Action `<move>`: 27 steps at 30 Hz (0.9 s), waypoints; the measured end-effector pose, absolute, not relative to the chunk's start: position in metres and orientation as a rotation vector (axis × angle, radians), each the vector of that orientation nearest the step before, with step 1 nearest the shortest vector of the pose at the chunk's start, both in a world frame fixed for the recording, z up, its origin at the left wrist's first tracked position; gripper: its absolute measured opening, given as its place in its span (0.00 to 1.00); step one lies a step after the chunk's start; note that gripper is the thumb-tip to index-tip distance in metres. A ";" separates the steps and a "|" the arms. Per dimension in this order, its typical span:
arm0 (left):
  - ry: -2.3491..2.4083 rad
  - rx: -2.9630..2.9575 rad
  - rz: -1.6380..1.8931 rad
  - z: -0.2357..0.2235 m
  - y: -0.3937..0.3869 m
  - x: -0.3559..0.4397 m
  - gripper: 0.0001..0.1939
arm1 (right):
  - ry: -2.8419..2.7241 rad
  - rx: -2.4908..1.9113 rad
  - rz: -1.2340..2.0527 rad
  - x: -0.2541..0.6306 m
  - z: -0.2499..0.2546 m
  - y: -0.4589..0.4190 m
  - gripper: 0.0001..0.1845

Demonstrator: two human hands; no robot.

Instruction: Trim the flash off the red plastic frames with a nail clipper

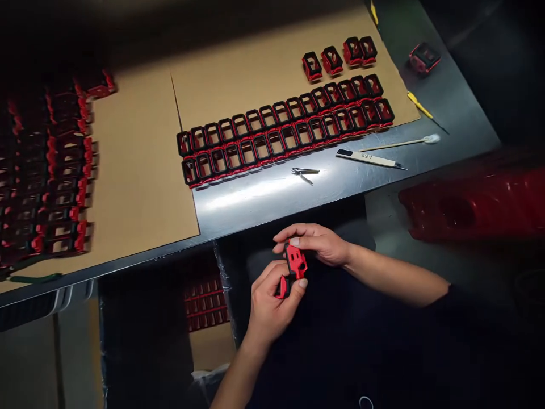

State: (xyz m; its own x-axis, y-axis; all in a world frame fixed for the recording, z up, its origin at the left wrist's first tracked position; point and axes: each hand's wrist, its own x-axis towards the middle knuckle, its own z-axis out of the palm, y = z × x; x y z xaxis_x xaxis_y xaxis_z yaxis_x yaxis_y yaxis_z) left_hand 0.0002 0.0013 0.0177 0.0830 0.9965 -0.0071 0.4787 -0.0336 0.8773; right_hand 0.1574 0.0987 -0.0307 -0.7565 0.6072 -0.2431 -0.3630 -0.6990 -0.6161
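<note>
Between my two hands, in front of the table edge, is a red and black plastic housing (297, 258) with small holes in its red side. My left hand (275, 295) grips its lower end, the thumb on the red face and the fingers curled behind. My right hand (317, 243) holds the upper end, thumb on top and fingers around the far side. Two long rows of similar housings (268, 116) stand on cardboard beyond my hands. Nearer on the metal surface lies a nail clipper (305, 173).
Cardboard (136, 170) covers much of the metal table (242, 207). More housings (63, 170) are massed at the left. A pen-like tool (370, 159), a cotton swab (398, 143) and a yellow-handled screwdriver (421, 107) lie at the right. Below the table, a box holds more housings (207, 304).
</note>
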 end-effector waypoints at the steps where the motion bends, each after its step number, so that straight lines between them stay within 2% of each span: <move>1: 1.491 1.693 0.908 0.017 0.001 0.000 0.01 | -0.819 -0.618 2.347 0.160 -0.029 0.099 0.18; 6: 1.543 1.957 0.905 0.013 -0.002 -0.003 0.04 | -1.107 -0.892 2.086 0.181 -0.018 0.097 0.14; 15: 1.509 2.003 0.741 0.005 -0.003 -0.008 0.02 | -1.068 -0.825 2.388 0.191 -0.013 0.075 0.22; 21: 1.466 1.969 0.733 0.008 -0.003 -0.008 0.03 | -1.024 -0.944 2.346 0.183 -0.019 0.072 0.19; 24: 1.496 1.727 0.838 0.003 -0.007 -0.010 0.11 | -1.023 -0.968 2.315 0.183 -0.020 0.072 0.20; 27: 1.609 1.079 0.980 -0.005 -0.011 -0.011 0.18 | -1.156 -0.993 2.192 0.188 -0.017 0.073 0.18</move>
State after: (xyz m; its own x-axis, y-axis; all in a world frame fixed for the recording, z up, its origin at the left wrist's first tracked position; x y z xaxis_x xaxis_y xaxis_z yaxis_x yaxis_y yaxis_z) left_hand -0.0106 -0.0111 -0.0048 -0.1781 0.9489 -0.2604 0.2038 0.2945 0.9337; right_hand 0.1883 0.0729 -0.0173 -0.6291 0.6775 -0.3810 -0.0686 -0.5366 -0.8410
